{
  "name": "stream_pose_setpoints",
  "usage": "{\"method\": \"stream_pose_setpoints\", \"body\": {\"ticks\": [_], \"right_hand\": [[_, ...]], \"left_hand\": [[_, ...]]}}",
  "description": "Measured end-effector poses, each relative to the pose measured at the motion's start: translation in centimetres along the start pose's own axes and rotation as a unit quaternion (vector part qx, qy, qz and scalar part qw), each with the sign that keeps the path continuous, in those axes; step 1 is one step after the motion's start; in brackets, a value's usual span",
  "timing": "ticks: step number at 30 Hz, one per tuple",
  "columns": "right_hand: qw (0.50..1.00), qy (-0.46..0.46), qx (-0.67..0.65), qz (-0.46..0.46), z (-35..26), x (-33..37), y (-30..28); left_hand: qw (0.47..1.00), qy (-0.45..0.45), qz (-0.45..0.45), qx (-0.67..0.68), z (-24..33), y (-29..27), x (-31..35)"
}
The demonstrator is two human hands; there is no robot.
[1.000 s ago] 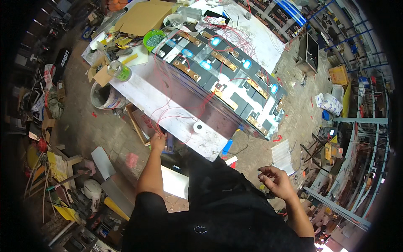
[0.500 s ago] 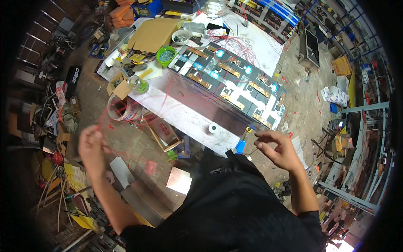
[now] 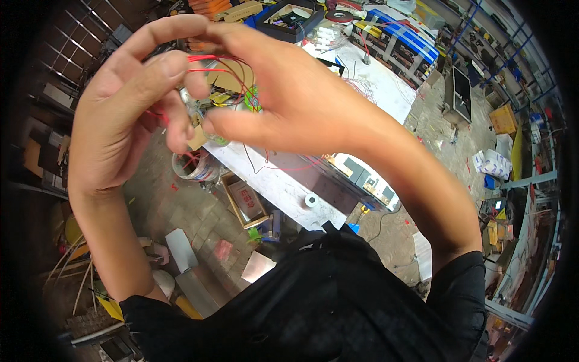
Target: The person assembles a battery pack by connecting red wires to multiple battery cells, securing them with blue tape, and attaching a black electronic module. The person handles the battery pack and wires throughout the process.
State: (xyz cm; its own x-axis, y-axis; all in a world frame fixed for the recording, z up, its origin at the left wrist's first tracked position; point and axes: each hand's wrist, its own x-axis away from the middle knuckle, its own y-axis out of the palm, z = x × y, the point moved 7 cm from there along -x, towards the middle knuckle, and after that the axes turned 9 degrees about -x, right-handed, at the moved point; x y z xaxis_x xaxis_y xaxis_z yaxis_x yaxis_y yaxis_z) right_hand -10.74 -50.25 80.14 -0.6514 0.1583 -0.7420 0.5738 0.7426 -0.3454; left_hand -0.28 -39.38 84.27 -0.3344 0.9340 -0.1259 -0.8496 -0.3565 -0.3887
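Note:
Both my hands are raised high in view, close together over the left end of the table. My left hand [image 3: 117, 111] is closed on thin red wires [image 3: 208, 58], which come out beside its thumb and curve toward the other hand. Facing it, my right hand [image 3: 283, 90] has its thumb spread well away from the fingers, with the wire loop passing in the gap between. Some of its fingertips are hidden near the left hand. Behind my right forearm, a large black battery pack [image 3: 362, 175] is mostly covered.
On the white table [image 3: 265, 172] stands a small white roll [image 3: 311, 200]. A bucket [image 3: 196, 166] and an open wooden box [image 3: 246, 199] sit on the floor beside it. Another pack with a blue top [image 3: 401, 39] stands at the far end. Metal shelving [image 3: 531, 181] lines the right side.
Both hands have risen and come together from wide apart, the right one crossing leftward over the table. The red wires have come up with the left hand.

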Motion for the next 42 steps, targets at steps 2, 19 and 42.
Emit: {"method": "stream_pose_setpoints", "body": {"ticks": [2, 19, 42], "right_hand": [[0.988, 0.114, -0.086, -0.065, 1.8, -1.2, 0.0], [0.954, 0.287, 0.023, 0.085, 14.1, -5.7, -23.1], [0.923, 0.365, 0.101, 0.072, 35.6, -1.0, -33.7]], "left_hand": [[0.999, -0.007, -0.014, 0.030, 0.2, 1.4, -0.6], [0.960, -0.209, 0.171, -0.075, -5.5, -1.5, 5.3], [0.947, -0.230, 0.212, -0.070, -7.3, 4.6, 6.6]]}}
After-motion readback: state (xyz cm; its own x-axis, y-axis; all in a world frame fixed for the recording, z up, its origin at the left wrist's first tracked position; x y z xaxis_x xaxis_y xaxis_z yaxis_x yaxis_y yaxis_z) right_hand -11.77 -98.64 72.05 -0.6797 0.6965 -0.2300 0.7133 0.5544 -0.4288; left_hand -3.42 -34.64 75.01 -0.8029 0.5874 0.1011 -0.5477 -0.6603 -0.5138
